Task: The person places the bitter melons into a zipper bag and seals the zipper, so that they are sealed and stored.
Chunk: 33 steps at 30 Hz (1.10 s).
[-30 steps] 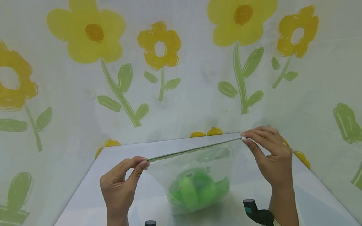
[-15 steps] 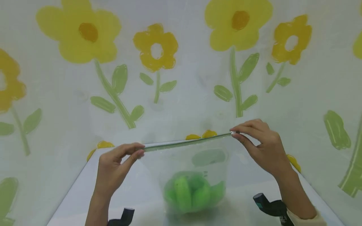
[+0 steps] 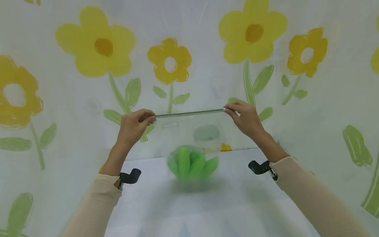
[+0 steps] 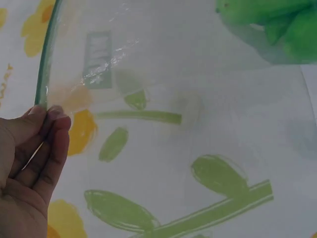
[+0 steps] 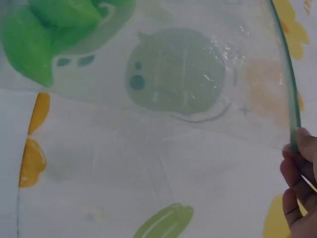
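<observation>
A see-through zip bag [image 3: 189, 133] with a green top strip hangs stretched between my two hands, raised above the white table. My left hand [image 3: 134, 126] pinches one end of the strip between thumb and fingers. The opposite end is pinched by my right hand [image 3: 245, 119]. At the bottom of the bag sit several long, curved green pieces [image 3: 189, 164], like green fruit; the film blurs them. A round green print [image 5: 176, 72] shows on the bag in the right wrist view. Along its length the strip looks pressed together.
Below the bag spreads the white tabletop [image 3: 189, 210], with a soft shadow under the green pieces. A white cloth backdrop [image 3: 204, 85] printed with yellow flowers stands behind and at both sides. Black wrist cameras [image 3: 130, 176] sit at both cuffs.
Both hands have lifted the bag up and farther away, so it hangs above the table. The strip has gone from slanted to nearly level. A white slider end at the right hand is now mostly covered.
</observation>
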Each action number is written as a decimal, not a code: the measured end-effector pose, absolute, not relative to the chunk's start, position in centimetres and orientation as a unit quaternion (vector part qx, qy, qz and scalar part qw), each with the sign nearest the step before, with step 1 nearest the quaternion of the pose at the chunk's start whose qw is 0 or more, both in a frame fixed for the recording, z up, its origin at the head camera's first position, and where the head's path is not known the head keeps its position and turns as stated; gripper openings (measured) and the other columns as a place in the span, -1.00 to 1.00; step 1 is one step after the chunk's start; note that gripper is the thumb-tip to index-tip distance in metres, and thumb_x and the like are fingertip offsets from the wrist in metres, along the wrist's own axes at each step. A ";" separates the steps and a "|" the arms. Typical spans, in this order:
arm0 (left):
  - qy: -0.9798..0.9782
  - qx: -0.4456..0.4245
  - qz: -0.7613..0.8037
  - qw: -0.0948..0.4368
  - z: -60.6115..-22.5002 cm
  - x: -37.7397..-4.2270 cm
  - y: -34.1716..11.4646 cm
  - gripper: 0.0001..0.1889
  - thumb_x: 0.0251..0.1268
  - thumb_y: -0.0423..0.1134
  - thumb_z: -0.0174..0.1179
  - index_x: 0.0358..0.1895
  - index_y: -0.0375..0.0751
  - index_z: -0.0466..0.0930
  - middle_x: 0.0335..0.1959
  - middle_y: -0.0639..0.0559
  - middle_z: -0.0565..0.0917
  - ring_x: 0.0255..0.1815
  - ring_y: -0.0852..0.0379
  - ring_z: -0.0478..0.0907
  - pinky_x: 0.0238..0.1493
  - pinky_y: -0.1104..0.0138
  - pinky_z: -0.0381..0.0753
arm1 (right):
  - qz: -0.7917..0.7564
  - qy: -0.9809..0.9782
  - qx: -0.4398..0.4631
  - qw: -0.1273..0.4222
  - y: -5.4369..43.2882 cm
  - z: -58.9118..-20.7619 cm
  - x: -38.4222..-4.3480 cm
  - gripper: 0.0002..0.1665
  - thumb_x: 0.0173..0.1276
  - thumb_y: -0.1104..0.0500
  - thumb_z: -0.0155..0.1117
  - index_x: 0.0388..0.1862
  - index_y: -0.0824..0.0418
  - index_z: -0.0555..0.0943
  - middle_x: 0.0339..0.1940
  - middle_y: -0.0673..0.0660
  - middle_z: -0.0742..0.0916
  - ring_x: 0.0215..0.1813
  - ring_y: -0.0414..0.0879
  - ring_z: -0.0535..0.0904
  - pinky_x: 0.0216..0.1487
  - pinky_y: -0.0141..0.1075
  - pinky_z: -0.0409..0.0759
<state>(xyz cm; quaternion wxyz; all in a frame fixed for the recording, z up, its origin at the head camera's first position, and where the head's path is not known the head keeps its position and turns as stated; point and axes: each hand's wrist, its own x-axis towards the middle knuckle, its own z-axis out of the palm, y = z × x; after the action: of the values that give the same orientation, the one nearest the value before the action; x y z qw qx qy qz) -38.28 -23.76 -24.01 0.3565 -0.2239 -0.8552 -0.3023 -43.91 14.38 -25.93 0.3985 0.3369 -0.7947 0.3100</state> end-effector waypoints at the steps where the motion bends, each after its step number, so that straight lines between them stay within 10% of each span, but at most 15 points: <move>1: -0.856 -0.222 -0.302 0.357 -24.3 -38.7 -23.9 -0.92 0.30 -0.40 0.34 -0.18 -0.28 0.73 -0.35 -0.07 0.78 -0.34 -0.04 0.75 -0.26 0.29 0.61 | 0.314 -0.791 0.338 0.402 14.2 -26.1 -44.3 -0.83 0.36 0.28 0.38 -0.12 0.32 0.77 -0.24 0.14 0.73 -0.29 -0.03 0.56 -0.29 -0.25 0.45; 6: -0.865 -0.238 -0.285 0.338 -28.1 -37.9 -24.6 -0.88 0.24 -0.47 0.35 -0.19 -0.28 0.73 -0.29 -0.08 0.78 -0.27 -0.04 0.74 -0.21 0.07 0.68 | 0.308 -0.781 0.380 0.388 14.6 -28.5 -43.3 -0.83 0.26 0.37 0.43 -0.15 0.31 0.77 -0.23 0.11 0.75 -0.21 -0.03 0.64 -0.26 -0.22 0.58; 16: -0.884 -0.313 -0.251 0.240 -37.2 -26.3 -24.7 -0.68 -0.03 -0.59 0.46 -0.25 -0.11 0.75 -0.29 0.20 0.75 -0.28 0.29 0.67 -0.26 0.43 0.66 | 0.272 -0.768 0.516 0.264 17.9 -37.1 -33.3 -0.62 0.51 -0.06 0.14 -0.14 0.16 0.77 -0.18 -0.11 0.70 -0.18 -0.21 0.57 -0.16 -0.58 0.47; 19: -0.893 -0.309 -0.245 0.218 -38.3 -24.8 -24.6 -0.66 -0.02 -0.57 0.46 -0.25 -0.03 0.75 -0.27 0.27 0.73 -0.25 0.30 0.66 -0.24 0.45 0.65 | 0.255 -0.775 0.525 0.242 18.1 -38.8 -31.9 -0.81 0.42 0.04 0.34 -0.17 0.11 0.76 -0.20 -0.15 0.68 -0.19 -0.26 0.54 -0.16 -0.62 0.43; 24: -0.915 -0.281 -0.224 0.183 -39.8 -24.2 -24.5 -0.71 0.04 -0.51 0.46 -0.26 0.00 0.75 -0.26 0.32 0.72 -0.23 0.31 0.64 -0.23 0.40 0.65 | 0.223 -0.800 0.521 0.198 17.7 -41.5 -31.1 -0.69 0.07 0.31 0.59 -0.22 0.03 0.75 -0.23 -0.21 0.65 -0.23 -0.32 0.51 -0.17 -0.53 0.44; 33: -0.941 -0.249 -0.224 0.042 -43.2 -23.8 -25.0 -0.92 0.32 -0.32 0.32 -0.21 -0.08 0.77 -0.23 0.24 0.74 -0.22 0.30 0.63 -0.22 0.30 0.66 | 0.219 -0.874 0.434 0.013 19.4 -44.9 -29.1 -0.86 0.36 0.10 0.40 -0.11 -0.04 0.76 -0.11 -0.28 0.64 -0.12 -0.32 0.53 -0.17 -0.30 0.59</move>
<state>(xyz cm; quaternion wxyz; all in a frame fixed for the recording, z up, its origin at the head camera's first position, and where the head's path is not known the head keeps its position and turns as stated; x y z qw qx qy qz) -23.84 -24.97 -43.15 0.0423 -0.2489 -0.9414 -0.2236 -29.08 19.40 -44.91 0.0130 0.4345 -0.8736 0.2190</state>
